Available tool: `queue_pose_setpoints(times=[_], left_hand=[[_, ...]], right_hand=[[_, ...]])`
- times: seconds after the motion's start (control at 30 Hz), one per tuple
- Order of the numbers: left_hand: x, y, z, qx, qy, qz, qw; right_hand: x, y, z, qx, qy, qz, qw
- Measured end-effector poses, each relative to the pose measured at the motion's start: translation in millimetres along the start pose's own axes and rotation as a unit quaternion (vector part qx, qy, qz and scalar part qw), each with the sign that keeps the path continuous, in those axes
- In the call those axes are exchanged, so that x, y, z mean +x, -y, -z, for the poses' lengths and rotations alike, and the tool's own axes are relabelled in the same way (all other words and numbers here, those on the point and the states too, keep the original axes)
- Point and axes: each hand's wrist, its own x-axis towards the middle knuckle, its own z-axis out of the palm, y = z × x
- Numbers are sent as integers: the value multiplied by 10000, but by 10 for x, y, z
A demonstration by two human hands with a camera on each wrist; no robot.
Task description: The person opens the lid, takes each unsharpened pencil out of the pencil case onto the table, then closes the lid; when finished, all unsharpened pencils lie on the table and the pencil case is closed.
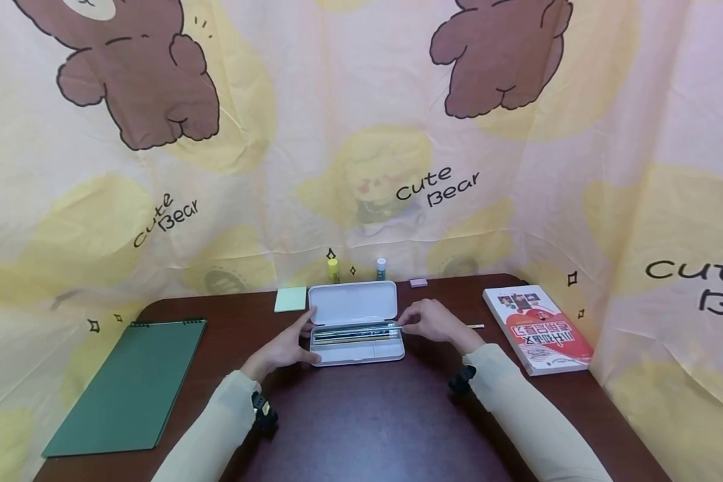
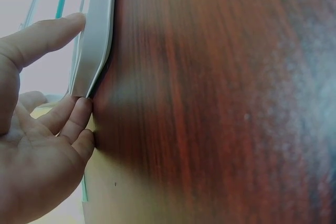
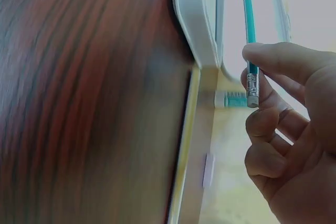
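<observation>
A white pencil case (image 1: 352, 302) lies open mid-table, its lid folded back and several pencils in its tray. My left hand (image 1: 286, 345) rests against the case's left end with straight fingers; in the left wrist view the thumb (image 2: 58, 30) touches the rim of the case (image 2: 97, 40) and the fingertips touch its corner. My right hand (image 1: 428, 320) is at the case's right end and pinches a teal pencil (image 3: 248, 19) by its eraser end, between thumb and fingers (image 3: 278, 59). The pencil lies lengthwise over the open tray (image 3: 197, 19).
A green spiral notebook (image 1: 129, 385) lies at the left and a book with a red heart cover (image 1: 536, 328) at the right. Behind the case are green sticky notes (image 1: 290, 299), a yellow glue stick (image 1: 333, 270), a blue-capped stick (image 1: 381, 269) and a pink eraser (image 1: 418, 282). A loose pencil (image 1: 476, 326) lies by the book.
</observation>
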Motion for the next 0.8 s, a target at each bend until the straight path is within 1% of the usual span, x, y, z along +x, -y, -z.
queue_pose_setpoints(times=[0.3,0.4,0.53,0.63,0.8], left_hand=[[-6,11,4,34,23,-67,10000],[3,17,7,32,28,-105,9999],[12,22,8,12,28,-125,9999],[13,23,4,8,22,-134,9999],[9,22,4,38,8,-132,9999]], right_hand=[[-136,-327,236,-122,-271,-163,9994],[-193,-448,306,-63,-353,-376,9986],[-274,-619,404,-51,-465,-529,9975],[-322,-742,469,-79,-508,-543,9972],[-386,-904,526,-42,-509,-886,9948]])
